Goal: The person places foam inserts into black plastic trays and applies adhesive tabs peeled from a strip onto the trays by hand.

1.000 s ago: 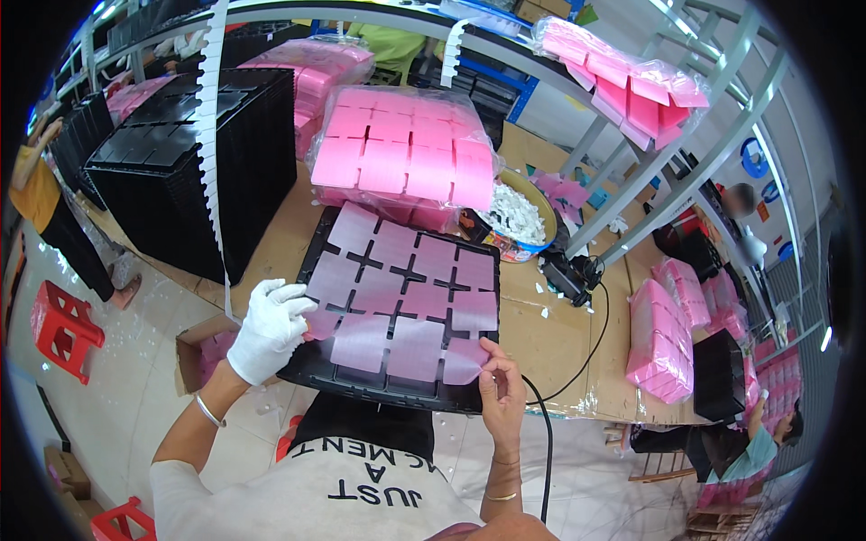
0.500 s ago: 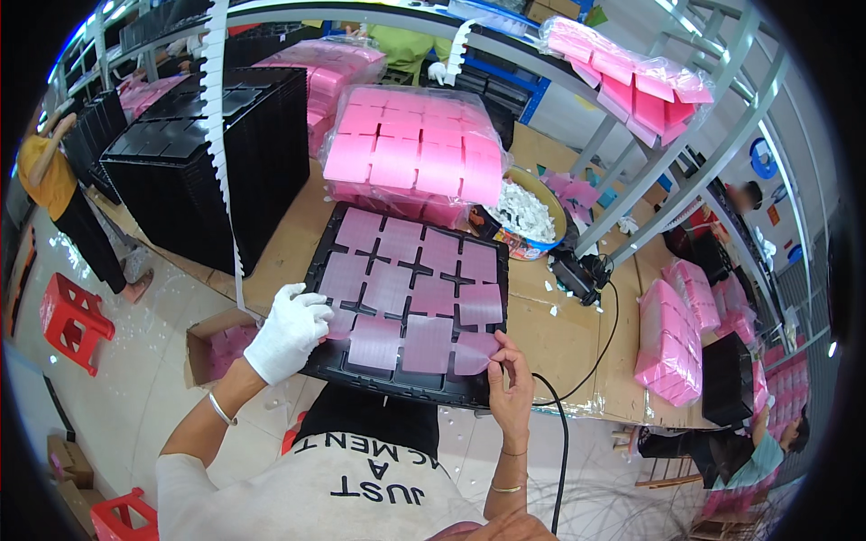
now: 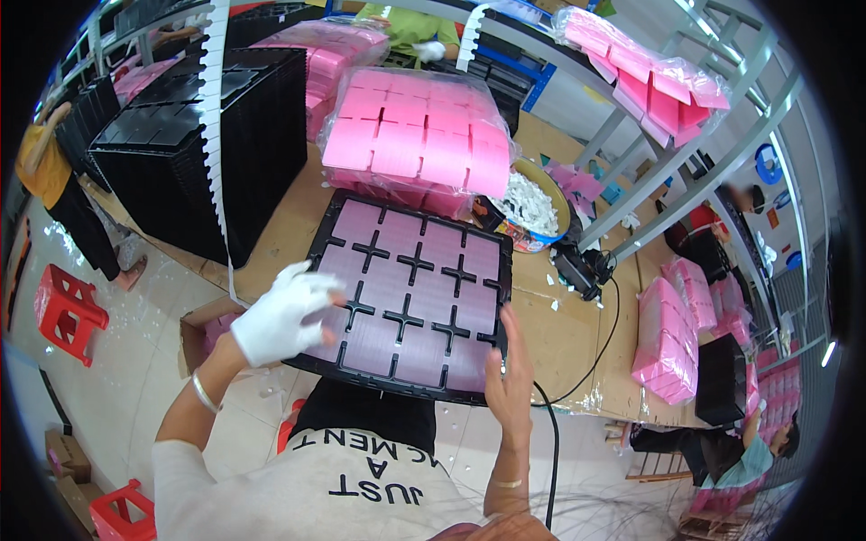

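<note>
A black tray (image 3: pixel 302 361) with raised cross-shaped ribs lies in front of me on the cardboard-covered table. A translucent pink sheet (image 3: pixel 383 279) with cross-shaped slots lies flat in it, the ribs showing through the slots. My left hand (image 3: pixel 287 314), in a white glove with bare fingertips showing, hovers by the tray's left side, fingers spread and empty. My bare right hand (image 3: pixel 511 374) is at the tray's lower right edge with fingers stretched out and nothing in them. Whether it touches the rim I cannot tell.
Behind the tray sits a plastic-wrapped stack of pink sheets (image 3: pixel 419 126). A tall stack of black trays (image 3: pixel 203 153) stands left of it. To the right are a tub of white scraps (image 3: pixel 532 206), a black device (image 3: pixel 580 270) with a cable, and metal shelf posts (image 3: pixel 690 149). Co-workers are around.
The pink sheet's raised pieces now lie flat between the tray's ribs. My right fingers have let go of the sheet's corner and straightened. My left hand has spread its fingers.
</note>
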Action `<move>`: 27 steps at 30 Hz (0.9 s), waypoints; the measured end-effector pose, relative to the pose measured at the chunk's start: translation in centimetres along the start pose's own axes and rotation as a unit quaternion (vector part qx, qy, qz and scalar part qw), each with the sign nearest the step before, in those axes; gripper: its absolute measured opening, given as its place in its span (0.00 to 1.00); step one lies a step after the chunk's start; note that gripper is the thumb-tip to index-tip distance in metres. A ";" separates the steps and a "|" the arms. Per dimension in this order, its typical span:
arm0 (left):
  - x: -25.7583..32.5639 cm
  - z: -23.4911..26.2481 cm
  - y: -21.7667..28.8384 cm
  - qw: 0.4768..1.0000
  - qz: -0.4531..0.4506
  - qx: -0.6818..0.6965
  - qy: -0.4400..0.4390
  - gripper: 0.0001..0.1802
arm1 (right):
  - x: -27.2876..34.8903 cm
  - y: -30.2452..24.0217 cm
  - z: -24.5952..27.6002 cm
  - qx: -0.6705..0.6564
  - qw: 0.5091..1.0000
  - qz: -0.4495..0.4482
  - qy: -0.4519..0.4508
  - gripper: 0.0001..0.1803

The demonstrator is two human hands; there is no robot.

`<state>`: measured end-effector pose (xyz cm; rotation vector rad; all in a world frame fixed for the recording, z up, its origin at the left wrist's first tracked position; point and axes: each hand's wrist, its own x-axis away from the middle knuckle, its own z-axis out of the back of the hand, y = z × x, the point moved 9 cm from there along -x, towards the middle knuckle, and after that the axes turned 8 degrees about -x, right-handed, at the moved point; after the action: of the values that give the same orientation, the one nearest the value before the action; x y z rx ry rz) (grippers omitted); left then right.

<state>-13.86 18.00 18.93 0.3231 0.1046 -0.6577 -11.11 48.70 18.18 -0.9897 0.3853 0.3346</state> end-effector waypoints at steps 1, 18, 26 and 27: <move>-1.0 -0.2 -0.9 0.998 0.009 0.030 0.050 0.29 | -1.4 0.4 -1.5 0.022 0.999 0.007 -0.032 0.30; -10.9 -4.3 -11.3 0.964 0.217 -0.153 0.017 0.39 | -13.8 12.4 -2.9 0.114 0.967 -0.216 -0.070 0.26; -12.9 -9.2 -21.3 0.928 0.322 0.122 0.140 0.49 | -15.3 19.7 -3.5 0.109 0.987 -0.109 0.053 0.36; -13.4 -8.7 -20.4 0.931 0.311 0.145 0.124 0.46 | -15.0 20.3 -2.5 0.090 0.986 -0.116 0.074 0.34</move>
<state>-36.94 13.49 8.03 0.6901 0.1373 0.0058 -33.71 55.37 8.80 -0.8735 0.4218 0.0137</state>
